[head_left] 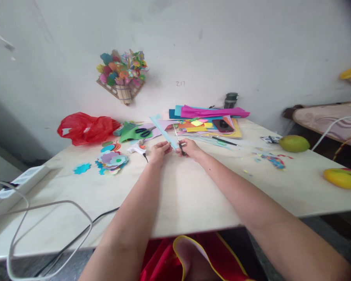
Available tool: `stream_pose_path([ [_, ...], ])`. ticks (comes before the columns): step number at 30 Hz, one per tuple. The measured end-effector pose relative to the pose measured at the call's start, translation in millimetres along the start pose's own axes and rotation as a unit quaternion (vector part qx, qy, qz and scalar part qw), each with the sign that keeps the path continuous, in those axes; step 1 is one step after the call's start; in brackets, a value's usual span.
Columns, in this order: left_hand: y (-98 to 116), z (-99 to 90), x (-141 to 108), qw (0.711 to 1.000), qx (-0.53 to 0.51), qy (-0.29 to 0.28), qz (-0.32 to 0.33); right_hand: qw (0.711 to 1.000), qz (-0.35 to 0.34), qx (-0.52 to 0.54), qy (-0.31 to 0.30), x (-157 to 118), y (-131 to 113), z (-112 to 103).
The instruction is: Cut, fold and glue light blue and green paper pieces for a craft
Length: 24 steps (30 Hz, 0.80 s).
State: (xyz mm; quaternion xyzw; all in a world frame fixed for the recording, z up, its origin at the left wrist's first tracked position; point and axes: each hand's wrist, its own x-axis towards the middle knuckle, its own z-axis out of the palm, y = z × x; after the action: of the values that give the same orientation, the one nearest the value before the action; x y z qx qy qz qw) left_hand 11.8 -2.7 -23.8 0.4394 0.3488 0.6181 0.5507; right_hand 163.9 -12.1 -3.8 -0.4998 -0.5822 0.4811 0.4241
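Observation:
My left hand (161,150) pinches the near end of a light blue paper strip (163,130), which slants up and away to the left over the table. Close beside it, my right hand (190,148) is closed around the dark handles of a pair of scissors (176,132). The scissor blades point away from me, just right of the strip; whether they touch the paper I cannot tell. A white glue gun (137,149) lies left of my left hand. Farther left is a pile of paper flower shapes (112,160).
Coloured paper sheets (213,112), a phone (222,125) and a black pen (224,141) lie at the back. Dark-handled scissors (143,132) rest on green paper beside a red plastic bag (86,128). A power strip (22,181) with cables is at left; a green mango (294,143) at right.

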Motion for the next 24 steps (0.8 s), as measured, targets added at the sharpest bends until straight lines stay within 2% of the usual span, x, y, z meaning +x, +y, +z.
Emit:
stream_pose_path([
  [11,4,-1.1,1,0.998,-0.065,0.01,-0.008,0.987,0.014,0.007,-0.158,-5,0,-31],
  [24,6,-5.5,4,0.992,-0.117,0.039,0.0,0.96,0.041,-0.024,-0.278,-14,-11,-41],
])
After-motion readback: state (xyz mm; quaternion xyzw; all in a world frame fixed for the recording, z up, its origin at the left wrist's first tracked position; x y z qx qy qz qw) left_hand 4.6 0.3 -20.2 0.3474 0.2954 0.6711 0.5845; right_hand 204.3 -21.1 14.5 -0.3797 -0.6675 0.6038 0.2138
